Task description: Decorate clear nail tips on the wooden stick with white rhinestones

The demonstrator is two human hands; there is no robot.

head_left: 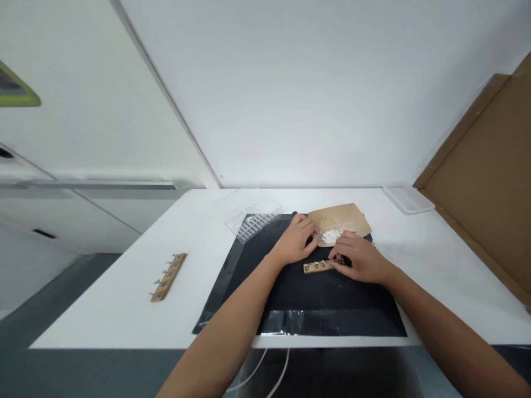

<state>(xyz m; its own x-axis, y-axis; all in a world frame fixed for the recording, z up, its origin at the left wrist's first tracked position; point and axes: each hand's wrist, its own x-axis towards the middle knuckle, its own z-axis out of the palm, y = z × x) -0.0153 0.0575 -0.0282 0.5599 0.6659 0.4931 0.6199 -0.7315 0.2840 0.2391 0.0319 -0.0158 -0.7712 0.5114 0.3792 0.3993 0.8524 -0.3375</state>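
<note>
A narrow tan strip (317, 267) with several small metal pieces set along it lies on the black mat (332, 309). My right hand (360, 257) is over the strip's right end, thumb and forefinger pinched at it; whatever sits between those fingertips is too small to name. Just behind the strip, my left hand (296, 240) has its fingers curled in at the left edge of a brown card sheet (350, 215). Its fingertips hide anything they may grip. On the card lies a heap of small white pieces (332, 236) with some thin pale sticks.
Another tan strip (169, 279) with upright metal pieces lies on the white table (124, 309), left of the mat. Behind the mat's left corner is a clear plastic tray (255, 221). A shallow translucent lid or tray (409, 200) and a cardboard panel (485, 182) are at right.
</note>
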